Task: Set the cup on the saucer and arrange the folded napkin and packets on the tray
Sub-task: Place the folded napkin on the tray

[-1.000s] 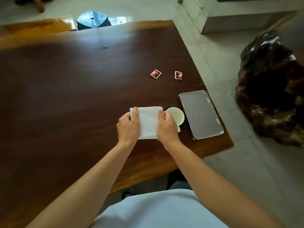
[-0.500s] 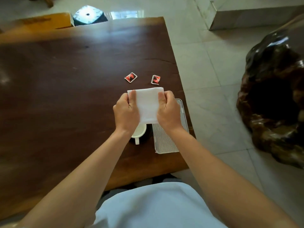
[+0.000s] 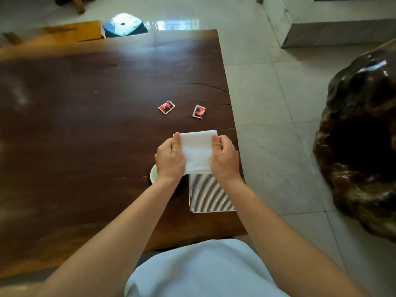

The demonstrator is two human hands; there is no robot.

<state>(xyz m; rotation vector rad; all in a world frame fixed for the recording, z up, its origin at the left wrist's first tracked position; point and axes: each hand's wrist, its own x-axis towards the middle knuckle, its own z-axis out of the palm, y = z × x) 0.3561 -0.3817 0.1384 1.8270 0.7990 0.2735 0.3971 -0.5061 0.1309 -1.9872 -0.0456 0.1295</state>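
A folded white napkin [image 3: 198, 152] is held by its two sides over the far end of the striped grey tray [image 3: 209, 195]. My left hand [image 3: 170, 158] grips its left edge and my right hand [image 3: 225, 158] grips its right edge. The white cup [image 3: 153, 174] sits on a dark saucer [image 3: 182, 185] just left of the tray, mostly hidden under my left wrist. Two red packets lie on the wooden table beyond the napkin, one on the left [image 3: 166, 107] and one on the right [image 3: 199, 111].
The dark wooden table [image 3: 85, 125] ends just right of the tray, with tiled floor beyond. A large dark glossy root-like object [image 3: 362, 146] stands on the floor to the right. A blue stool [image 3: 124, 24] sits behind the table's far edge.
Both hands carried the napkin from the table left of the cup across to above the tray's far end. The camera view shifted, so the cup now sits under my left wrist.
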